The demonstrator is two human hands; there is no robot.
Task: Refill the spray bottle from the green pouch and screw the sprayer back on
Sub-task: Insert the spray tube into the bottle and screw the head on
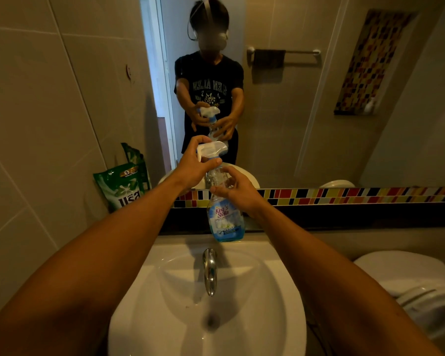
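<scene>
A clear spray bottle (225, 219) with a blue label and blue liquid low in it stands on the ledge behind the sink. My right hand (238, 190) wraps its upper body. My left hand (194, 164) grips the white and blue sprayer head (212, 149), which sits on top of the bottle's neck. The green pouch (121, 187) leans upright against the wall at the left end of the ledge, apart from both hands.
A white sink (267, 291) with a chrome tap (210, 268) lies below the bottle. A mirror (306, 111) above the ledge reflects me and the bottle. A mosaic tile strip (344, 195) runs along the mirror's base. A toilet (416, 286) stands at the right.
</scene>
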